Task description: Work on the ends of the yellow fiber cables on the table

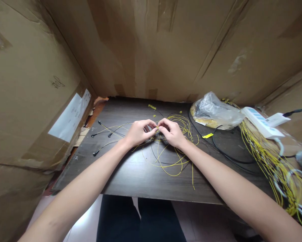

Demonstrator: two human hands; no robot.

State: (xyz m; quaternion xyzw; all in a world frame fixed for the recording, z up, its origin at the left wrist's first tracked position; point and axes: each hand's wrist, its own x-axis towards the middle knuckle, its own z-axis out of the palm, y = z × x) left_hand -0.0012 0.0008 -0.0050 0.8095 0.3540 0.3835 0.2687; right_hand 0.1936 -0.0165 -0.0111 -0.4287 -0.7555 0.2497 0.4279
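Over the middle of the dark tabletop (pixel 136 173), my left hand (pixel 140 131) and my right hand (pixel 171 132) meet fingertip to fingertip. Both are closed in a pinch on a small yellow piece (pixel 157 127), mostly covered by the fingers; its exact kind cannot be made out. Thin yellow wires (pixel 172 175) lie in loose loops beneath and around my right hand. To the left of my left hand, several thin leads end in black plugs (pixel 96 153). Just beyond my hands lie several tiny yellow bits (pixel 152 107).
A clear plastic bag (pixel 211 109) with yellow contents lies at the back right, beside a white power strip (pixel 262 122). A bundle of yellow wires (pixel 260 158) hangs over the right edge. A black cable with a yellow tag (pixel 208 135) crosses the right side. Cardboard walls (pixel 151 60) enclose the table.
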